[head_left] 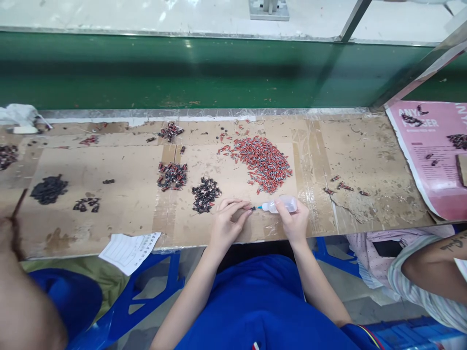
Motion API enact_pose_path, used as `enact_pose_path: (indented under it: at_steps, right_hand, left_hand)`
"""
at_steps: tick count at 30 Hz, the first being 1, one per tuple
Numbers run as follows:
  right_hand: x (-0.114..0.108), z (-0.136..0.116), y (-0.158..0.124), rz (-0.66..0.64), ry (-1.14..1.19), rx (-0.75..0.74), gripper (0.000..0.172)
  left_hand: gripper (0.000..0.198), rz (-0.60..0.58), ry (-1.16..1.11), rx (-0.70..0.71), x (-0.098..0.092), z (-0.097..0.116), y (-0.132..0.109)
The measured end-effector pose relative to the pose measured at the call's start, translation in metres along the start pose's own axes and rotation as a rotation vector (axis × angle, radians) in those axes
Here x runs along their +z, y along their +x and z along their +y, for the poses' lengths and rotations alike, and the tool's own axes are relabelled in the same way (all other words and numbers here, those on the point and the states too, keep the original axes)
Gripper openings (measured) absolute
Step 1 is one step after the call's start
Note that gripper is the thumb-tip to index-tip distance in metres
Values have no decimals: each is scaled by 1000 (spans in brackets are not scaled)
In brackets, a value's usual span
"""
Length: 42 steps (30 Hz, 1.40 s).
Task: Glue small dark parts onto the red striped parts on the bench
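Between the fingertips of my left hand (229, 217) is a small black part (253, 208), too tiny to name more exactly. My right hand (295, 221) grips a clear squeeze bottle (288, 204) lying nearly level. Its blue-green needle tip (259, 207) points left and meets or almost meets the black part. Just left of my left hand lies a pile of small black and metallic parts (206, 195). Beyond both hands spreads a large heap of small red pieces with dark and silvery ends (264, 163).
Cardboard (124, 214) covers the bench. Other piles include red-and-black parts (172, 175) and black parts (49, 189). A paper slip (129, 252) overhangs the front edge. A pink sheet (432, 160) lies right. Co-workers' arms show at both sides; a green barrier (182, 73) runs behind.
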State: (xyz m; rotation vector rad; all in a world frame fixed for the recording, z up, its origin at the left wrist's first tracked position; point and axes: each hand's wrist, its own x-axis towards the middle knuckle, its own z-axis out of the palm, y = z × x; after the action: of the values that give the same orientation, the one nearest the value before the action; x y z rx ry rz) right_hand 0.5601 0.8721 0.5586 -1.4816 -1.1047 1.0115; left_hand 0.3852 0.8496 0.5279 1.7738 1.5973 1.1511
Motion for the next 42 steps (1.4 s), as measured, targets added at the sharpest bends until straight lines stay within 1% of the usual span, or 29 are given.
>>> enact_pose_path:
  at_steps: [7, 14, 17, 22, 24, 26, 29, 32, 34, 36, 37, 38, 39, 41, 42]
  right_hand:
    - [-1, 4, 1, 27, 20, 26, 22]
    - [-2, 1, 1, -23, -15, -6, 24]
    - [-1, 2, 2, -16, -22, 0, 24]
    - [-2, 7, 2, 28, 4, 33, 22]
    - [-7, 8, 4, 65, 34, 40, 23]
    - [-17, 8, 6, 123, 41, 30, 26]
    - [-40, 6, 11, 202, -84, -42, 32]
    - [-59, 5, 15, 223, -396, -170, 32]
    - [-62, 4, 17, 252, -611, -317, 31]
    - [-54, 2, 19, 280, -717, -484, 28]
    - [-47, 1, 20, 260, -728, -552, 23]
    - [-38, 0, 23, 208, -720, -603, 17]
    - [-28, -2, 26, 129, -706, -644, 12]
    - [-7, -5, 35, -59, -691, -693, 13]
    - [3, -7, 40, -133, -700, -705, 14]
  left_hand:
    - [15, 4, -12, 8, 1, -1, 0]
    - [14, 8, -9, -14, 2, -2, -1]
    - [13, 6, -3, -16, 2, -1, 0]
    - [13, -5, 12, 0, 1, -1, 0]
    - [13, -16, 23, 14, 2, -2, 0]
    - [12, -39, 43, 28, 4, -3, -1]
    - [9, -56, 99, 35, 5, -3, -1]
    - [7, -44, 156, 20, 6, 0, 0]
    - [8, -53, 145, 31, 7, 0, 0]
    - [9, -60, 96, 43, 7, -2, 0]
    - [10, -53, 68, 37, 7, -3, -1]
    - [11, -37, 40, 21, 6, -4, -1]
    - [11, -16, 13, -1, 5, -5, -2]
    - [11, 28, -31, -48, 4, -7, -3]
    - [11, 45, -50, -68, 3, -7, -3]
